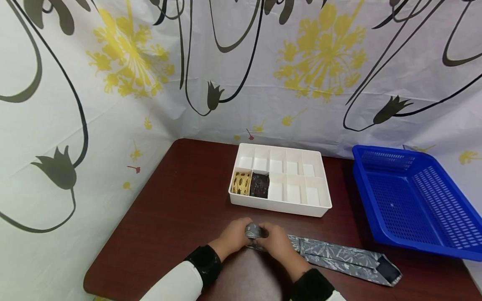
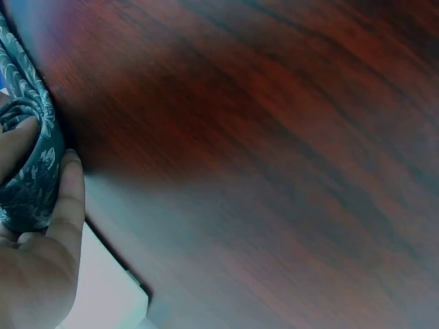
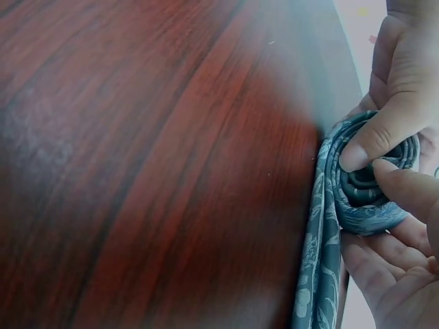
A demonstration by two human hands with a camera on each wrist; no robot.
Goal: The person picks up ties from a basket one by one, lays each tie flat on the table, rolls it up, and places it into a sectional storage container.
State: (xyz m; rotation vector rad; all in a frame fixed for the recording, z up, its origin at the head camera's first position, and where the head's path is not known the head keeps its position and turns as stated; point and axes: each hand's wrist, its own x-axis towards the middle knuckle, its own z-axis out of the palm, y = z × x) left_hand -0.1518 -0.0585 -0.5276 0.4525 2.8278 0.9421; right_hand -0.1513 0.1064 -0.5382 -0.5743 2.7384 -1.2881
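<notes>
Both our grips, left hand (image 1: 234, 237) and right hand (image 1: 277, 241), pinch the half-rolled grey patterned necktie (image 1: 340, 258) on the table (image 1: 177, 217)

Floral curtain (image 1: 113, 104) behind dark wooden table (image 1: 173, 217)

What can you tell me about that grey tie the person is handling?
The tie is grey-blue woven fabric with a pale leaf pattern. One end is wound into a tight roll, its layers showing as a spiral. The left hand and right hand grip that roll from either side, fingers curled round it. The rest lies flat and unrolled on the dark wooden table, stretching towards the right, with its wide pointed end showing a dark lining.
</notes>
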